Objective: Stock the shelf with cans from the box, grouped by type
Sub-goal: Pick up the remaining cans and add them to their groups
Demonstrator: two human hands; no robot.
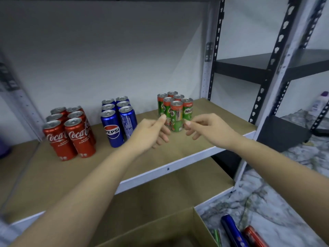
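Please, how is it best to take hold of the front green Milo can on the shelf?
Probably round its upright cylindrical body, from the front, fingers on its left and right sides. The front Milo can stands upright with other Milo cans close behind; the left hand and right hand flank it.

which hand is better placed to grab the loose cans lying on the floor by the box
Right, probably. The blue can and red can lie on the floor right of the box, below the right hand; the left hand would have to cross over.

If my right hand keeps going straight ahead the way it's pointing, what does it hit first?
Most likely the front green Milo can. Your right hand points forward and left at it, fingertips close beside it; whether they already touch is unclear from this view.
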